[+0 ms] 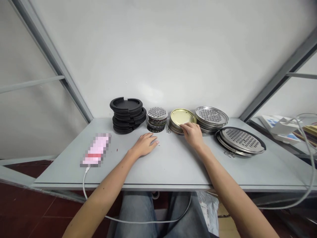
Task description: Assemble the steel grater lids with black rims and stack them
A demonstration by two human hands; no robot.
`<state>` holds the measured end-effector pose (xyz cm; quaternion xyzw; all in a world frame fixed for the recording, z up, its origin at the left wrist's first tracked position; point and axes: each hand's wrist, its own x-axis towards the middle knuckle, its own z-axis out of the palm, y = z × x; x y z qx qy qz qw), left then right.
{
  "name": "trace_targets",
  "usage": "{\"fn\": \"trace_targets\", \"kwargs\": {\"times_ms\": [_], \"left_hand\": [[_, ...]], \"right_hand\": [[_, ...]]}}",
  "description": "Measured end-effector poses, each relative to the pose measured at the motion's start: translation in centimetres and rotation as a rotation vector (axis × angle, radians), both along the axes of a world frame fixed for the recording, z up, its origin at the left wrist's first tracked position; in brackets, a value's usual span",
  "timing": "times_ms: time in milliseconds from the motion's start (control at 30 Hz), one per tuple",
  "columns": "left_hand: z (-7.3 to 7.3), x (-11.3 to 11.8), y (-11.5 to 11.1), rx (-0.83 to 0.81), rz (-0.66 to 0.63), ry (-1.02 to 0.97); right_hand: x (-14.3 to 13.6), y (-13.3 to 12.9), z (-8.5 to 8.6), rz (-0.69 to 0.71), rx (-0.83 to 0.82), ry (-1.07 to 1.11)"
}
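My right hand reaches to a stack of shallow round metal lids, its fingers closed at the near rim of the top gold-coloured lid. Its fingertips are partly hidden. My left hand rests on the grey table, fingers stretched out and holding nothing. Just beyond that hand stands a stack of small round metal grater discs. Left of it is a pile of black notched rings. Larger perforated metal discs are stacked to the right of the lids.
A black-edged assembly of perforated metal plates lies at the right, with small wire clips before it. More wire clips lie by the lids. A phone with a white cable is at the left. A grey wall stands behind.
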<state>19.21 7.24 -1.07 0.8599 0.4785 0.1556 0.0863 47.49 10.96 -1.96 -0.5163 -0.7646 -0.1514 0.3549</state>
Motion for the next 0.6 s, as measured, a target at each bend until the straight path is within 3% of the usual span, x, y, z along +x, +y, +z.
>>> {"fn": "trace_targets", "kwargs": {"times_ms": [600], "left_hand": [[-0.17, -0.08, 0.05, -0.006, -0.008, 0.030]], "right_hand": [[-0.22, 0.23, 0.21, 0.028, -0.021, -0.011]]}}
